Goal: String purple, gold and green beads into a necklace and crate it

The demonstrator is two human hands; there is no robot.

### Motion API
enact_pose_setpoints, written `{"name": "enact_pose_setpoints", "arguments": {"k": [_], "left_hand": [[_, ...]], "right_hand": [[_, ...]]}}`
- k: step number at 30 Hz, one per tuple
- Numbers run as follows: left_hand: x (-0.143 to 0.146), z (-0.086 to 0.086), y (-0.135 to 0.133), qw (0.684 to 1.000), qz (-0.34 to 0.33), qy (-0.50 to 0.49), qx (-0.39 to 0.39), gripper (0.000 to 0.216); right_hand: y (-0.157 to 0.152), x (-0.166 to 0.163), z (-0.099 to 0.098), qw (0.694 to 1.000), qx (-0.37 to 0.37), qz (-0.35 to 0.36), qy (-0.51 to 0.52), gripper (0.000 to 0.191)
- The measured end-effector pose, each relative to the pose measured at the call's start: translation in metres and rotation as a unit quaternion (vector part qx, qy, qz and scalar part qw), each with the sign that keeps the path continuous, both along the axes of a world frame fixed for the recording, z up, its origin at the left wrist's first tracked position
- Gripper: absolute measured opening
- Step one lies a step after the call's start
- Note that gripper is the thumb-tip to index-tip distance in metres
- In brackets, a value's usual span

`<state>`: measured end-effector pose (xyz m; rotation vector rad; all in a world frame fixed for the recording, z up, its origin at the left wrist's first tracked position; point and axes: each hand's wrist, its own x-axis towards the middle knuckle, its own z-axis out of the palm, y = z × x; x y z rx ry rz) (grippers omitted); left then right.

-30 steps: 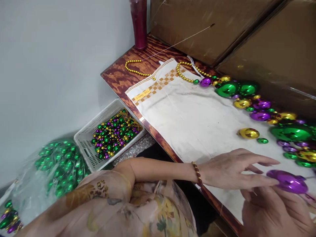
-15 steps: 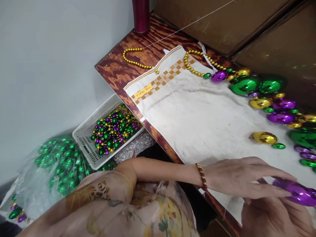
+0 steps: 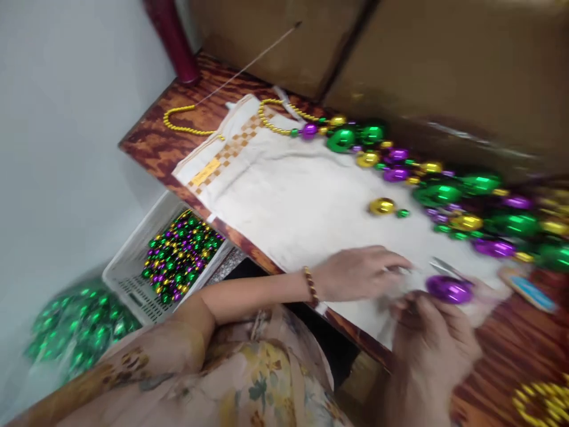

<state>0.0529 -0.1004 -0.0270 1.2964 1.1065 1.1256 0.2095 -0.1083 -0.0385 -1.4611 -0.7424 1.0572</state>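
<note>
My left hand [image 3: 355, 274], with a beaded bracelet at the wrist, is over the white cloth [image 3: 284, 196] with its fingers drawn together; a small pale thing shows at the fingertips, too blurred to name. Close to it, my right hand [image 3: 440, 341] is closed in a pinch, smeared by motion, and what it holds is hidden. Just beyond the right fingers is a shiny purple oval bead [image 3: 448, 289]; whether they touch it I cannot tell. Behind that bead lies a slim metal blade [image 3: 447, 267]. A gold bead [image 3: 381, 206] and a small green bead [image 3: 402, 213] rest on the cloth.
A strand of large coloured beads [image 3: 440, 193] runs along the table's back. Gold bead strings [image 3: 540, 403] lie at lower right, near a blue-and-tan object [image 3: 531, 292]. Below left are a white basket [image 3: 127, 261] of beads and a plastic bag [image 3: 84, 326] of green beads.
The view has swung right, bringing in more of the strand and table. My left fingers have come off the purple bead, and my right hand has turned over into a pinch.
</note>
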Motion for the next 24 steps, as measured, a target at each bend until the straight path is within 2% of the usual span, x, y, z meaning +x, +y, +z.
{"name": "enact_pose_setpoints", "arguments": {"k": [3,6,9,11,14,18,21,24], "left_hand": [[-0.007,0.012,-0.001,0.998,0.053,-0.04,-0.013,0.018],[-0.017,0.015,0.012,0.996,0.066,-0.047,-0.029,0.017],[-0.02,0.014,0.034,0.997,0.043,0.064,0.008,0.018],[-0.02,0.012,0.05,0.981,0.05,0.177,0.063,0.018],[-0.015,0.01,0.074,0.925,0.073,0.355,0.116,0.019],[-0.003,0.012,0.097,0.827,0.028,0.548,0.122,0.021],[0.008,0.013,0.106,0.771,-0.011,0.623,0.132,0.023],[0.017,0.014,0.111,0.734,-0.033,0.662,0.144,0.022]], "right_hand": [[-0.005,0.004,0.003,0.997,-0.065,0.014,0.028,0.027],[-0.001,0.009,0.001,0.993,-0.074,0.041,0.082,0.027],[0.002,0.018,-0.002,0.991,-0.057,0.052,0.111,0.026],[0.0,0.023,-0.003,0.99,-0.047,0.057,0.123,0.024],[-0.003,0.031,-0.005,0.989,-0.033,0.067,0.131,0.022],[-0.005,0.037,-0.008,0.989,-0.021,0.07,0.128,0.021],[-0.009,0.041,-0.01,0.989,-0.017,0.075,0.129,0.019],[-0.012,0.043,-0.013,0.988,-0.006,0.069,0.137,0.019]]}}
